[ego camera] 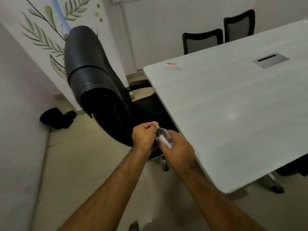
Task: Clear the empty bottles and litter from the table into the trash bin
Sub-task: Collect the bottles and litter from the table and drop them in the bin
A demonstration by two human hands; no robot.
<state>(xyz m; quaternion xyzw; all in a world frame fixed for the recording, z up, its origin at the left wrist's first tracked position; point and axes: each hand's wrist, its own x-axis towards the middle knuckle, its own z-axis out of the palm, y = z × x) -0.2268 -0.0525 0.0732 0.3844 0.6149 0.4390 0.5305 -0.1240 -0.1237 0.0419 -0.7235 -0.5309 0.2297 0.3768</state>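
Dark bundle (pixel 55 117) on the floor at left of frame, against the wall; whether a bin bag or something else, impossible to tell, and no trash bin plainly in view. Risk there: walking off with the litter and no sure place to drop it.

Black office chair (pixel 93 77) tilted across centre left, close to both arms; easily knocked while turning.

Left hand (pixel 144 136) at lower centre, grip closed in a fist on the upper edge of a crumpled clear wrapper (pixel 162 135). Right hand (pixel 179 150) just beside it, grip clamped on the lower part of the same wrapper. Held off the worktop (pixel 233 114), above the floor. Thin, slippery film: liable to tear or spring loose, scattering bits downward.

Upper centre, near the far corner of the worktop, a small clear scrap with a red strip (pixel 172 65), not yet collected; pale, nearly see-through, easy to overlook.
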